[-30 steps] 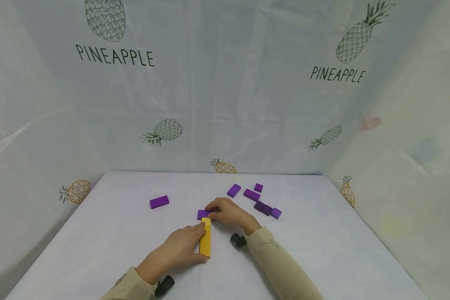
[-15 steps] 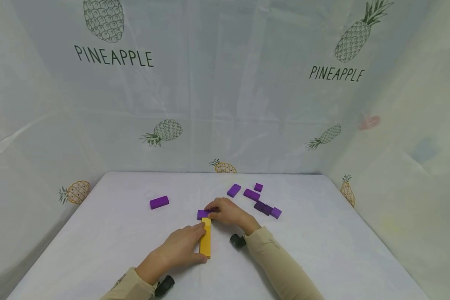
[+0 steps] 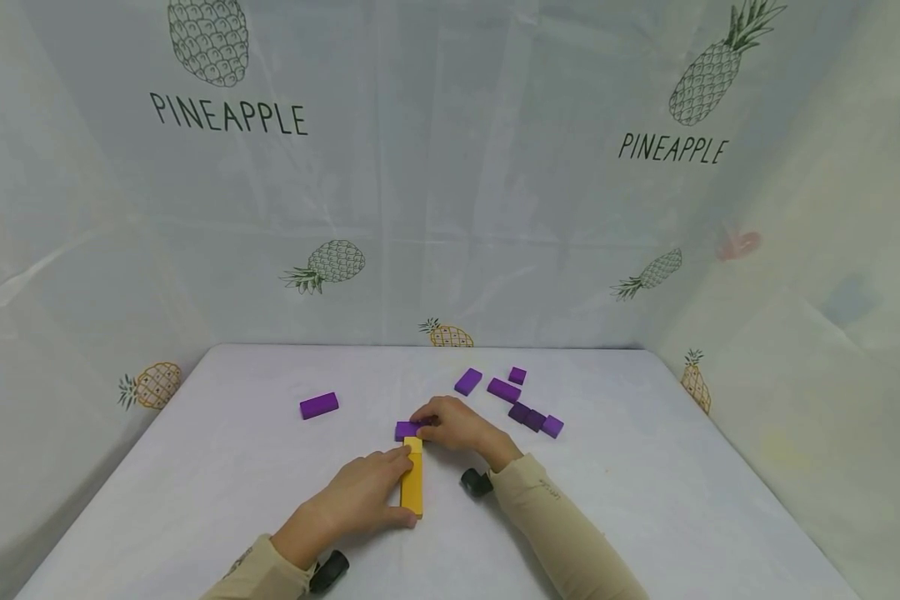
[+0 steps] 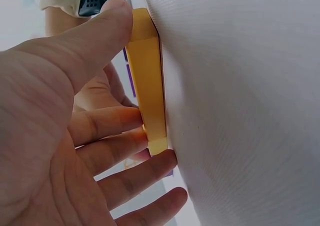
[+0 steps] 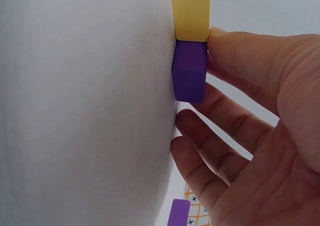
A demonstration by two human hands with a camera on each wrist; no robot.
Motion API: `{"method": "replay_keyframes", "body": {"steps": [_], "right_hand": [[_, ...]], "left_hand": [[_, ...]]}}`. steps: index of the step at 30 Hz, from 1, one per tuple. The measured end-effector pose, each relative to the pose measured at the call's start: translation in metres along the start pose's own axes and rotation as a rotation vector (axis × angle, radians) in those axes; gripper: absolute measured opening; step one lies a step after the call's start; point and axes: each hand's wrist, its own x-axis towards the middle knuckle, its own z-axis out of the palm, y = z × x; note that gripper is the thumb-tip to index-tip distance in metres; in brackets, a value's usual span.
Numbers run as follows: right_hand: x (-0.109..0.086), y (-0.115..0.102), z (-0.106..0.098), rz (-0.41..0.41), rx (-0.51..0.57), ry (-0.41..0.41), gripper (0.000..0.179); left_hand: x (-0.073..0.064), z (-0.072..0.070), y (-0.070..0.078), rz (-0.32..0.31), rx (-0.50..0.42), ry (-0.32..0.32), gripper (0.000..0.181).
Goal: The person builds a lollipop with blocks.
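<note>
A long yellow block [image 3: 412, 489] lies lengthwise on the white table, with a short paler yellow block [image 5: 192, 15] at its far end. My left hand [image 3: 363, 493] holds the long block from the left, thumb at its near end and fingertips along its side towards the far end. Crosswise beyond the yellow pieces lies a purple block [image 3: 406, 430], touching the short one in the right wrist view. My right hand [image 3: 459, 427] grips this purple block at its right end, between thumb and fingers, partly hiding it. The other right fingers spread loosely in the right wrist view.
One purple block [image 3: 319, 406] lies alone at the back left. At the back right are several more pieces: a purple block [image 3: 468, 382], another purple block [image 3: 504, 390], a small purple cube [image 3: 517, 376] and a row with dark purple cubes [image 3: 527, 416]. A pineapple-print curtain [image 3: 450, 183] stands behind the table.
</note>
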Motion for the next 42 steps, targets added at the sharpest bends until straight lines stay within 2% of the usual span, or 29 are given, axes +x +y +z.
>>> {"method": "replay_keyframes", "body": {"steps": [22, 29, 37, 42], "right_hand": [[-0.0015, 0.0006, -0.0004, 0.004, 0.002, -0.005, 0.026], [-0.0019, 0.0002, 0.0000, -0.006, 0.000, 0.000, 0.025], [-0.0028, -0.0007, -0.0014, -0.042, -0.016, -0.004, 0.025], [-0.0042, -0.0038, -0.0030, -0.033, -0.008, -0.018, 0.025]], "left_hand": [[0.0014, 0.0026, -0.0005, -0.008, 0.013, -0.005, 0.074], [0.0022, 0.0039, -0.0013, 0.002, 0.018, 0.013, 0.059], [0.0009, 0.0042, -0.0017, -0.015, -0.017, 0.019, 0.072], [0.0004, 0.0035, -0.0014, -0.027, -0.038, 0.001, 0.076]]}}
